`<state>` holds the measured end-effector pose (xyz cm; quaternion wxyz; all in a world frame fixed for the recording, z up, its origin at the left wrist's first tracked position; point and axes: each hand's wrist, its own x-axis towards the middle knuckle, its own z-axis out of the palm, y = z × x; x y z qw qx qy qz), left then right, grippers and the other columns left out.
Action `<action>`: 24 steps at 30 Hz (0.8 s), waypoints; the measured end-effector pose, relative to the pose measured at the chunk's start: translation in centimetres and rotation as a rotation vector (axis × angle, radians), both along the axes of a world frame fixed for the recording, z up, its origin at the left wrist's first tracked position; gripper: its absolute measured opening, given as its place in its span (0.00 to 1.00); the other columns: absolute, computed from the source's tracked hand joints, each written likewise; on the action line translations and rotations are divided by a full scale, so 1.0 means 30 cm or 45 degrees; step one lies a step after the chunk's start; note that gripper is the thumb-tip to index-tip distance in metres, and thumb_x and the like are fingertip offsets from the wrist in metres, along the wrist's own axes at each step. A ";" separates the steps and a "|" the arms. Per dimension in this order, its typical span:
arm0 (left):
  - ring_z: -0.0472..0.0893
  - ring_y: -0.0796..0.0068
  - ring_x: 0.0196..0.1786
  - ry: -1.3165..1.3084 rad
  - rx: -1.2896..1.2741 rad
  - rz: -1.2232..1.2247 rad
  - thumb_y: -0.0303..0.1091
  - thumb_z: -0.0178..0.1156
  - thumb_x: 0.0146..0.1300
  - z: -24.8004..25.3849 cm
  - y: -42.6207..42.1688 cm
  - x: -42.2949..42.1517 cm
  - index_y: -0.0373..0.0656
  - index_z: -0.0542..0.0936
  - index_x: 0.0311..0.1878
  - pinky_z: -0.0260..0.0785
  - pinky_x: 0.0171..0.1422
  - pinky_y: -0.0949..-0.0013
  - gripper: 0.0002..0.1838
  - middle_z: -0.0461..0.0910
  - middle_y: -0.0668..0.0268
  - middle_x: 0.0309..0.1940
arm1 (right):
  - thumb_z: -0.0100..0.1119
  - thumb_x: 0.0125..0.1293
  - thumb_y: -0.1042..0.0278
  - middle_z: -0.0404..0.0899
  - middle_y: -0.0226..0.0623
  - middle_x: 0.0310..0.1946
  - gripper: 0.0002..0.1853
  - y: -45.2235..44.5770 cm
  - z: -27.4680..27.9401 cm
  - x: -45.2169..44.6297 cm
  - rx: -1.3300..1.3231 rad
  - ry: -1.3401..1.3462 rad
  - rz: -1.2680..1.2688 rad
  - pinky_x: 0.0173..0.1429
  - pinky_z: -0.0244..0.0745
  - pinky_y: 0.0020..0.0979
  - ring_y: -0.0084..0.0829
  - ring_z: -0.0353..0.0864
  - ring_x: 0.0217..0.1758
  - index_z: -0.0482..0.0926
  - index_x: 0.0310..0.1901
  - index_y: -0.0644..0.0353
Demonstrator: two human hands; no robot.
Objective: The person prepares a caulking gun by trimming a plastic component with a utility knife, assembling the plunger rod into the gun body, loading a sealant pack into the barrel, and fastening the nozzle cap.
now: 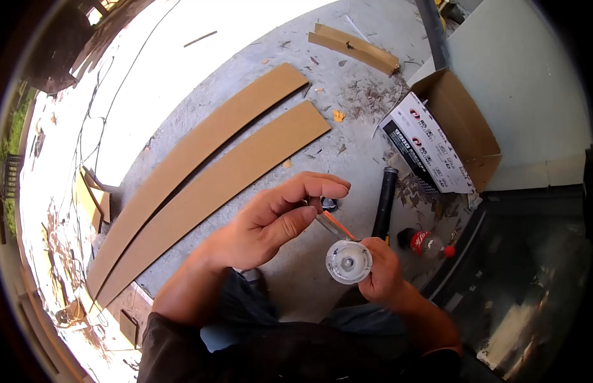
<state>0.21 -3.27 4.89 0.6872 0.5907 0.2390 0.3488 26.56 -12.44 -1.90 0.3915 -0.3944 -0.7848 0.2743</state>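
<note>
My right hand (382, 271) is wrapped round a round, clear plastic piece with a white inside and a grey centre (349, 262), seen end-on. A thin orange and pale strip (338, 225) runs from behind this piece up toward my left hand. Whether the two are joined, I cannot tell. My left hand (277, 220) is raised to the left, its fingers curled and the thumb close to them. The strip's upper end lies by the left thumb tip; anything between those fingers is hidden.
Two long brown boards (200, 147) lie on the concrete at left. A black tube (386, 201), a red-capped soda bottle (427, 244) and an open cardboard box (437, 140) are on the right, near a dark glass panel (526, 274). Cardboard (354, 48) lies farther off; cords (105, 96) trail at left.
</note>
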 end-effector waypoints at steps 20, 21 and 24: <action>0.78 0.81 0.35 0.034 -0.270 0.255 0.32 0.52 0.83 0.039 -0.060 0.053 0.32 0.78 0.67 0.74 0.42 0.76 0.18 0.87 0.60 0.45 | 0.63 0.71 0.73 0.80 0.44 0.33 0.11 0.037 -0.020 -0.013 -0.122 -0.017 -0.020 0.39 0.74 0.40 0.45 0.79 0.33 0.82 0.52 0.68; 0.78 0.81 0.36 -0.054 -0.323 0.284 0.30 0.51 0.83 0.039 -0.065 0.061 0.32 0.76 0.70 0.74 0.43 0.76 0.19 0.87 0.58 0.48 | 0.63 0.71 0.73 0.80 0.43 0.32 0.12 0.039 -0.018 -0.011 -0.132 -0.013 -0.015 0.39 0.74 0.40 0.45 0.79 0.33 0.82 0.52 0.67; 0.79 0.80 0.39 0.005 -0.231 0.185 0.27 0.51 0.82 0.031 -0.061 0.047 0.32 0.74 0.71 0.75 0.45 0.76 0.19 0.86 0.56 0.53 | 0.63 0.71 0.73 0.80 0.43 0.31 0.12 0.042 -0.016 -0.005 -0.076 -0.003 -0.027 0.38 0.73 0.40 0.45 0.79 0.32 0.82 0.53 0.67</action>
